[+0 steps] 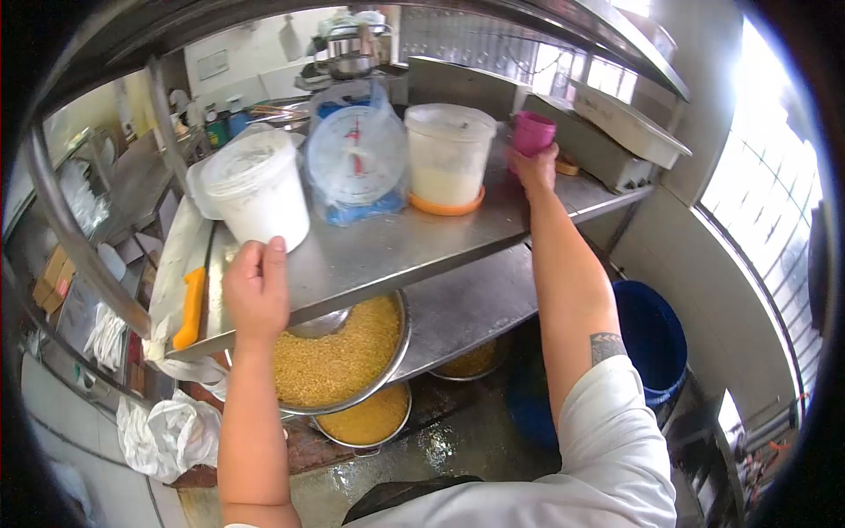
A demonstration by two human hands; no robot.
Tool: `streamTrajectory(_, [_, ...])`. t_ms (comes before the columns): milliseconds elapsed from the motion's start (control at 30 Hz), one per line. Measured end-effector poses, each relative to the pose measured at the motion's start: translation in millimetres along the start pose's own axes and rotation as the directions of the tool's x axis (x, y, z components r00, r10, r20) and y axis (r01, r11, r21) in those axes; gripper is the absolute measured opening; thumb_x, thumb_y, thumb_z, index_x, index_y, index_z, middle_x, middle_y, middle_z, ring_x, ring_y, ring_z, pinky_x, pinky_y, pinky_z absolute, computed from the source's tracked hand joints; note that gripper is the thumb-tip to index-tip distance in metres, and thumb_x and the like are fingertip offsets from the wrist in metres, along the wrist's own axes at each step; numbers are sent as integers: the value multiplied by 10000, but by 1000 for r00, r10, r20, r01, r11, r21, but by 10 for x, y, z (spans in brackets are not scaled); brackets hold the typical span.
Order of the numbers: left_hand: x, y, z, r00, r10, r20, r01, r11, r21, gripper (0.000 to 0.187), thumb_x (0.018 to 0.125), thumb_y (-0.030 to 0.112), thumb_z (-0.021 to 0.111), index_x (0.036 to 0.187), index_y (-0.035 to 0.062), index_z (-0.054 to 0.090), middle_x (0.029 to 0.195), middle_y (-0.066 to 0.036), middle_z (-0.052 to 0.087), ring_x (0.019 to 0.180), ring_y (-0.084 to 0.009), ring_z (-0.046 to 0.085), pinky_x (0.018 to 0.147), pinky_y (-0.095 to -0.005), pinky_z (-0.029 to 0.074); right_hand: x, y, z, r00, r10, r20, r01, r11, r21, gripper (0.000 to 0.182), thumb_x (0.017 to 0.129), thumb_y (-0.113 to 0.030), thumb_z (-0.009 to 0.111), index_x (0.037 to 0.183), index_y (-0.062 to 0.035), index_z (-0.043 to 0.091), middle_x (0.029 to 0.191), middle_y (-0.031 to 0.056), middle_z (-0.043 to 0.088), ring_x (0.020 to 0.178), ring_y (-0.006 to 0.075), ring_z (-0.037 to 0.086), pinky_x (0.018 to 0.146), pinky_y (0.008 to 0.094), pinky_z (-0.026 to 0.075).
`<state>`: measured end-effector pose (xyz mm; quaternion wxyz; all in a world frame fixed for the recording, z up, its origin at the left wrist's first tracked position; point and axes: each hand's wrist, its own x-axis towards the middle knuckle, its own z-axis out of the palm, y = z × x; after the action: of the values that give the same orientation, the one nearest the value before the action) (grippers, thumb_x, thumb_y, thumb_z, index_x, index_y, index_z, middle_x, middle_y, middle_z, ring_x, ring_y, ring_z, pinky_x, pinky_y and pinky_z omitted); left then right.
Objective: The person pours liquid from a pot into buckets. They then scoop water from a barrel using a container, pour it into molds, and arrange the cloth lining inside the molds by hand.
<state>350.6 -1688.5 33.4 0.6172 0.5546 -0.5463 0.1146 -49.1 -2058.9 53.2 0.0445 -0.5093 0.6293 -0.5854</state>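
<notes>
My right hand [535, 167] is wrapped round a pink plastic cup [534, 132] at the back right of the steel shelf [370, 255]. Near the shelf's front edge, my left hand [257, 282] is closed with the thumb uppermost, just in front of a white lidded bucket [257, 189]. What its fingers hold, if anything, is hidden. A dial scale [355, 158] wrapped in clear plastic stands right of the bucket. Between the scale and the cup is a translucent tub [449, 154] partly filled with something white, on an orange lid [447, 202].
An orange-handled tool [191, 308] lies at the shelf's left end. Below are a large metal bowl [400, 352] of yellow grains and another bowl [407, 414] of them. A blue barrel [653, 339] stands lower right; white plastic bags [172, 436] hang lower left.
</notes>
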Motion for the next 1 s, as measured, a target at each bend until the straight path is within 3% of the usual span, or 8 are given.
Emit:
streamTrajectory(367, [1, 50, -54, 997, 64, 37, -64, 998, -11, 448, 1021, 268, 678, 725, -5, 479, 630, -166, 459, 569, -287, 413, 568, -423, 380, -674, -311, -644, 996, 49, 70, -41, 994, -105, 720, 725, -424, 812, 1263, 7, 603, 1241, 252, 696, 1244, 427, 641, 1036, 484, 503])
streamTrajectory(433, [8, 14, -74, 996, 0, 91, 3, 1000, -31, 424, 1028, 270, 684, 745, -1, 522, 645, -85, 469, 632, -172, 423, 602, -363, 388, -961, -331, -903, 995, -83, 56, 85, 996, -31, 762, 703, -422, 831, 1280, 10, 585, 1229, 243, 696, 1195, 417, 661, 1006, 475, 512])
streamTrajectory(600, [4, 58, -113, 992, -43, 117, 53, 995, -80, 442, 1035, 315, 671, 756, 2, 532, 656, -79, 482, 647, -163, 420, 615, -361, 398, -1956, -424, -1849, 961, -274, 32, 273, 962, 24, 721, 753, -280, 849, 1333, 1, 527, 1248, 195, 669, 1140, 356, 673, 968, 436, 521])
streamTrajectory(667, [6, 28, -74, 992, -31, 125, 45, 993, -108, 435, 1030, 299, 681, 748, 3, 535, 635, -83, 472, 625, -161, 407, 593, -360, 393, -2491, -491, -2275, 947, -296, 126, 225, 890, 397, 673, 786, -111, 831, 1366, -7, 507, 1250, 138, 652, 1134, 262, 656, 961, 388, 520])
streamTrajectory(767, [19, -77, -34, 991, -5, 133, 25, 988, -152, 424, 1032, 283, 684, 742, 12, 534, 625, -49, 429, 632, -123, 380, 576, -336, 374, -3225, -604, -2931, 911, -387, 141, 331, 892, 308, 744, 767, -40, 852, 1421, -19, 497, 1282, 89, 640, 1158, 190, 630, 1016, 368, 503])
streamTrajectory(900, [24, -154, 1, 993, 30, 118, -16, 992, -124, 449, 1054, 343, 649, 770, 5, 570, 639, -44, 453, 653, -131, 401, 608, -339, 391, -3962, -643, -3584, 791, -539, 290, 470, 839, 275, 890, 666, -113, 918, 1441, 30, 506, 1386, 175, 627, 1254, 270, 626, 1073, 414, 492])
streamTrajectory(933, [19, -129, 10, 993, -14, 121, 30, 991, -128, 454, 1052, 358, 650, 781, -1, 587, 649, -46, 480, 665, -130, 413, 620, -338, 398, -4143, -648, -3728, 813, -509, 284, 458, 859, 229, 890, 666, -113, 918, 1441, 30, 506, 1386, 175, 627, 1254, 270, 626, 1073, 414, 492])
streamTrajectory(1000, [40, -162, 10, 987, -16, 159, 30, 996, -86, 444, 1053, 370, 645, 810, 0, 615, 670, -31, 484, 681, -131, 421, 643, -332, 411, -4502, -675, -3988, 926, -144, 350, -10, 916, 401, 1010, 669, -328, 978, 1463, 67, 495, 1427, 241, 594, 1280, 376, 614, 1127, 488, 453])
